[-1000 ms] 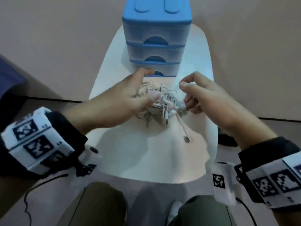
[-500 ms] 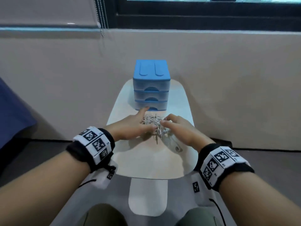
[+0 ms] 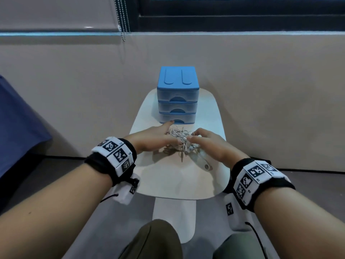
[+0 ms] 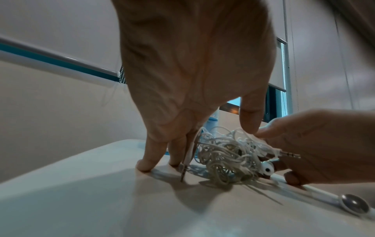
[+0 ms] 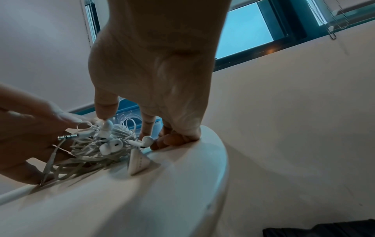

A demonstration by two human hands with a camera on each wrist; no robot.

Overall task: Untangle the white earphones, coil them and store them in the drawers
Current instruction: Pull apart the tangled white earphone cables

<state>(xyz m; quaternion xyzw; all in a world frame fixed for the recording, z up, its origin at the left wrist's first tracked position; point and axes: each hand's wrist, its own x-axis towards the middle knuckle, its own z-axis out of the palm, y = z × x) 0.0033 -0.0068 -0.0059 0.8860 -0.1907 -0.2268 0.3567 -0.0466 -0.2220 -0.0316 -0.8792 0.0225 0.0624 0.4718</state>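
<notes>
A tangled ball of white earphones (image 3: 180,139) lies on the small white table (image 3: 177,180), just in front of the blue three-drawer unit (image 3: 177,94), whose drawers are all closed. My left hand (image 3: 170,133) holds the tangle from the left, thumb (image 4: 249,126) on top and fingertips (image 4: 144,166) down on the table. My right hand (image 3: 192,137) holds it from the right; its thumb (image 5: 105,112) presses an earbud (image 5: 106,128) at the top of the tangle (image 5: 97,149). One earbud (image 3: 206,166) trails loose toward me. A jack plug (image 4: 288,154) sticks out sideways.
The table is narrow, with rounded edges close on both sides of the hands. A beige wall rises right behind the drawers, a window and a bead chain (image 3: 122,19) above it. Dark blue fabric (image 3: 16,128) is at the left. My knees (image 3: 155,240) are below the table.
The head view has pulled back and up, so the wall and window now show. Both hands stay at the tangle; the right fingers have closed in onto it.
</notes>
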